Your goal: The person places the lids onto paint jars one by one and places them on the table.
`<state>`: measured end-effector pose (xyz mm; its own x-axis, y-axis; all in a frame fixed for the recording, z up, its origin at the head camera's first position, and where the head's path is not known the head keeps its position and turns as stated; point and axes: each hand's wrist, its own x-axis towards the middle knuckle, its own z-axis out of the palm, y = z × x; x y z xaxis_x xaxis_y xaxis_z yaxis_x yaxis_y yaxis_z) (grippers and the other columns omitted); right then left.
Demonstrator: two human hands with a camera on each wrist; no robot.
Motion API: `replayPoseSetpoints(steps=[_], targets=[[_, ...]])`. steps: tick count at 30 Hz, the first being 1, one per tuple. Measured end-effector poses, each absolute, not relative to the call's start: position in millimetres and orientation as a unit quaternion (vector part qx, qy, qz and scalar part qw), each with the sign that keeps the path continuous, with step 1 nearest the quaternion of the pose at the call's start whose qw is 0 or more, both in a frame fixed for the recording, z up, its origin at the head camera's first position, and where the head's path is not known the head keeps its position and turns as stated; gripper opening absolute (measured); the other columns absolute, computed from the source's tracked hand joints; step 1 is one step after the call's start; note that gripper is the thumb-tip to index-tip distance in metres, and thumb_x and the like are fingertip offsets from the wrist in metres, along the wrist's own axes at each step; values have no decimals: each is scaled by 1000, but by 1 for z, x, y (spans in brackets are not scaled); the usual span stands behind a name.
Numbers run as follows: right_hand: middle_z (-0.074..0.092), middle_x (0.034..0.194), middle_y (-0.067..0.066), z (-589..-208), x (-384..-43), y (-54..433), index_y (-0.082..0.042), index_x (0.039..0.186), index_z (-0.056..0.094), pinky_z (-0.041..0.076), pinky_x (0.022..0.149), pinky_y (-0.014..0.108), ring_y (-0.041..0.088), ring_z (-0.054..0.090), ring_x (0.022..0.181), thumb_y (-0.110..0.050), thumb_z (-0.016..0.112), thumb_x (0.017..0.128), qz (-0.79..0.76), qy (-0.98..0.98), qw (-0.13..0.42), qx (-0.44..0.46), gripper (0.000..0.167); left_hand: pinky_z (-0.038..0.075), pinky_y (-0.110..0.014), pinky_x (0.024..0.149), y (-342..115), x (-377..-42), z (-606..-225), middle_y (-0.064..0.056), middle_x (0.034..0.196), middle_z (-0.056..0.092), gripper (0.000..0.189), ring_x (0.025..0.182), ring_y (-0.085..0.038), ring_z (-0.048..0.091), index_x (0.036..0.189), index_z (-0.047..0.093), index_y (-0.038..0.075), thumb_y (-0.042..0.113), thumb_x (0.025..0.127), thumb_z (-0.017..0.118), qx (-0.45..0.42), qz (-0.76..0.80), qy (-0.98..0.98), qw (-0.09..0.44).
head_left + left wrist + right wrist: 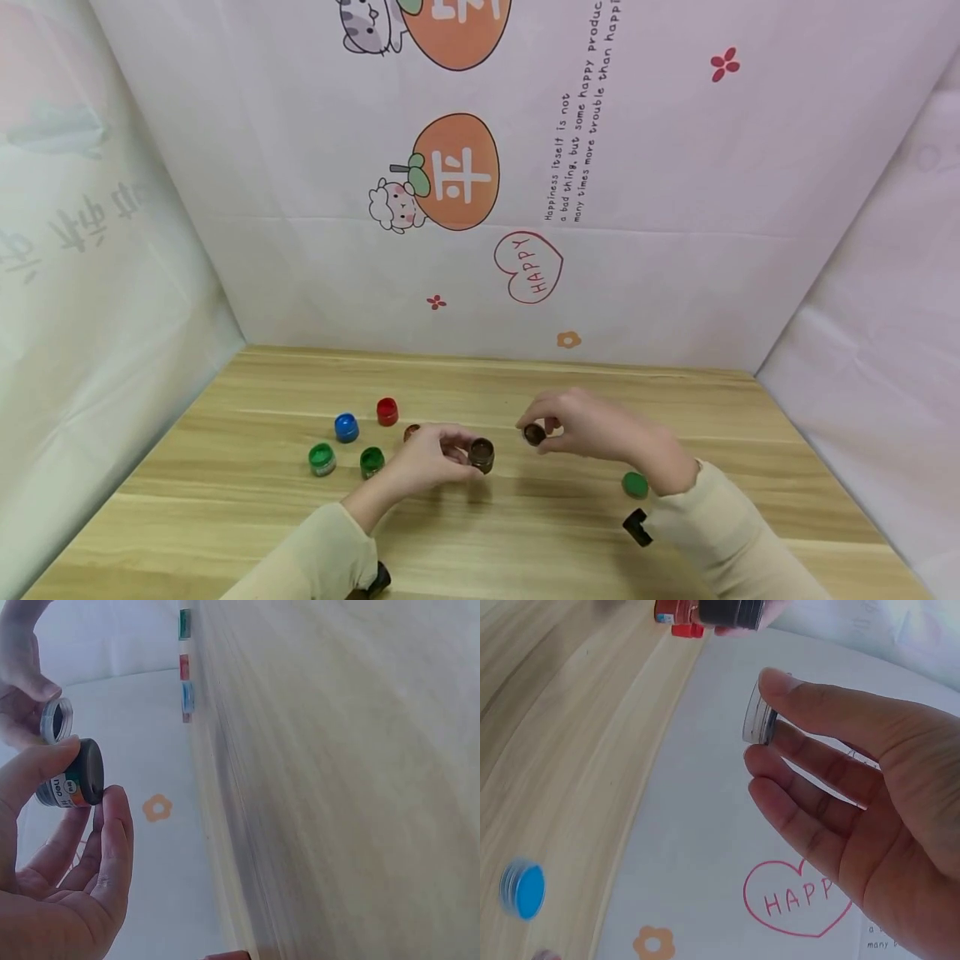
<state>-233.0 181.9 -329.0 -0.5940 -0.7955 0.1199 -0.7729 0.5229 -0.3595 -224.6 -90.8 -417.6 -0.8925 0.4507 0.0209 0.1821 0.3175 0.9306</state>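
Observation:
In the head view my left hand (429, 460) holds a small open jar of dark brown paint (482, 456) just above the wooden table, its mouth tilted up. The left wrist view shows a printed label on this paint jar (69, 786), gripped between thumb and fingers. To its right, my right hand (588, 425) pinches a round lid (535, 434) with a dark inner face, held apart from the jar. Seen from the right wrist, the lid (760, 716) has a clear rim and sits between thumb and fingertips.
Left of my hands stand open paint jars: red (387, 411), blue (347, 427), green (322, 458) and darker green (372, 461). A reddish-brown jar (411, 432) is partly hidden behind my left hand. A green lid (635, 484) lies beneath my right forearm. A blue lid (529, 891) shows in the right wrist view.

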Motion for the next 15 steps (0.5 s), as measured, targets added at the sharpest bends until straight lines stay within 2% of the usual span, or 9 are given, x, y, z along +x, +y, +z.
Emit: replayPoseSetpoints(steps=[7, 11, 15], targets=[[70, 112, -2, -330, -233, 168, -10, 114, 76, 56, 78, 26, 7, 64, 89, -1, 81, 87, -202, 863, 36, -462, 29, 55, -28, 80, -87, -224, -418, -4, 107, 71, 42, 90, -15, 66, 120, 71, -2, 9, 83, 86, 203, 556, 796, 124], [70, 108, -2, -333, -235, 162, -8, 111, 76, 55, 77, 24, 7, 63, 87, -2, 82, 86, -200, 855, 21, -478, 27, 55, -28, 82, -86, -224, -418, -4, 108, 71, 41, 91, -15, 67, 120, 70, -2, 9, 84, 85, 206, 555, 797, 124], [70, 106, -2, -334, -235, 155, -8, 110, 76, 55, 77, 27, 10, 62, 86, -2, 82, 85, -200, 846, 15, -494, 26, 56, -30, 83, -86, -223, -418, -5, 109, 71, 40, 93, -16, 68, 122, 70, -2, 8, 85, 84, 212, 551, 798, 121]])
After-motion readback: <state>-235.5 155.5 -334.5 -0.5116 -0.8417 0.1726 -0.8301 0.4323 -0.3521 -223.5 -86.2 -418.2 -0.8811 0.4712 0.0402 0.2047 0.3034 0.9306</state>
